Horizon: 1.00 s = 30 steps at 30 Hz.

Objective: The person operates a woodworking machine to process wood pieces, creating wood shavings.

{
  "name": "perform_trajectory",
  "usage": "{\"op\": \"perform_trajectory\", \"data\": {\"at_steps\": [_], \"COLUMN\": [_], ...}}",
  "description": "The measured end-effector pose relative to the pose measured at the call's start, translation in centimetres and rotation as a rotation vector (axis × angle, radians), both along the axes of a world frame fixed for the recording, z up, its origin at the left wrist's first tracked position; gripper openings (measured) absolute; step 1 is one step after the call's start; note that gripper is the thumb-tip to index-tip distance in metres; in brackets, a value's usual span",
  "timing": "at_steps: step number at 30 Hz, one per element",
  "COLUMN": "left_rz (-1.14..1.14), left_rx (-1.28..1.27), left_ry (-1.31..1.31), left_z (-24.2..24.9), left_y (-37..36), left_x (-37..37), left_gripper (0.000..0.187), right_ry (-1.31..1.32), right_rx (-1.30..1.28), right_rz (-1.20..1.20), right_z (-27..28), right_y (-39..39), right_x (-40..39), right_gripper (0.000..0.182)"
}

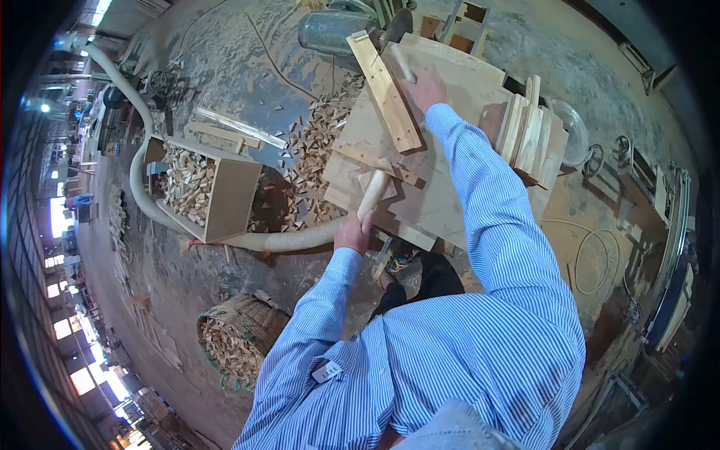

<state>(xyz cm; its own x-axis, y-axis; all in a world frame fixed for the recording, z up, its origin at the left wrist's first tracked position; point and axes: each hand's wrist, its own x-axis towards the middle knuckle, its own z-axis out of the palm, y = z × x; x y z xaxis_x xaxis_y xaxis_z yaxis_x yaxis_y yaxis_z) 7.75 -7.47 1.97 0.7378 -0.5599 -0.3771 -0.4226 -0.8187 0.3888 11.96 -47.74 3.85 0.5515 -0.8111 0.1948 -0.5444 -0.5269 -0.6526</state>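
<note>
My left hand (353, 233) is closed around the near end of a pale wooden piece (373, 193), which lies along the left part of a board-topped worktable (446, 199). The far end of this piece meets a wooden crosspiece (401, 174) on the tabletop. Toward the far side of the table, my right hand (427, 88) is closed on a light-coloured stick (403, 64). A long wooden board with holes (386, 94) lies diagonally between my hands, just left of the right one. The right hand's fingertips are only partly visible.
Stacked wood pieces (526, 135) sit at the table's right edge. Offcuts (319, 142) cover the floor to the left. Beyond them are a wooden box of scraps (232, 196) and a ribbed hose (300, 236). A woven basket of offcuts (259, 319) stands near my left side.
</note>
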Motion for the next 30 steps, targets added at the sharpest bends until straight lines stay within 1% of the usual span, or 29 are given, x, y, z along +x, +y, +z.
{"op": "perform_trajectory", "data": {"at_steps": [1,2,4,5,7,8,10,12,14,18,22,26,30], "left_rz": [0.0,-0.009,-0.011,-0.014,-0.013,-0.003,0.011,0.012,0.014,0.021,0.015,0.014,0.0], "left_rx": [-0.003,-0.018,-0.028,-0.024,-0.027,-0.007,0.017,0.058,0.033,0.01,-0.017,-0.021,-0.035], "left_ry": [0.003,-0.003,0.001,0.001,-0.008,0.02,0.054,0.056,0.054,0.088,0.08,0.067,0.051], "left_z": [0.0,0.0,0.1,0.0,0.6,1.0,1.7,2.0,2.0,2.1,2.1,1.8,1.0], "left_y": [0.7,1.4,2.3,3.0,4.3,4.7,5.1,6.0,6.9,7.0,7.2,6.9,6.1], "left_x": [-0.1,-0.3,-0.7,-0.9,-1.0,-1.2,-1.4,-1.5,-1.8,-1.6,-1.8,-1.6,-1.4], "left_gripper": [0.059,0.06,0.062,0.062,0.063,0.062,0.061,0.063,0.063,0.063,0.06,0.059,0.059], "right_ry": [0.01,0.015,0.042,0.048,0.069,0.067,0.036,0.059,0.083,0.031,-0.039,-0.011,-0.083], "right_rx": [0.006,0.003,0.036,0.036,0.144,0.141,0.237,0.228,0.222,0.235,0.244,0.219,0.238], "right_rz": [0.108,0.11,-0.078,-0.074,-0.083,-0.077,-0.059,-0.057,-0.056,-0.052,-0.037,-0.038,-0.022], "right_z": [0.0,0.1,-2.4,-3.6,-4.5,-4.7,-4.7,-4.5,-4.4,-5.0,-5.6,-6.1,-5.0], "right_y": [0.8,1.6,2.2,2.8,4.1,4.4,4.8,5.2,5.4,4.1,3.8,3.5,2.7], "right_x": [-0.3,-0.3,0.3,0.3,0.7,1.4,2.5,3.6,4.8,6.9,7.3,7.4,7.2], "right_gripper": [0.037,0.037,0.035,0.035,0.03,0.03,0.029,0.028,0.028,0.028,0.027,0.026,0.026]}}
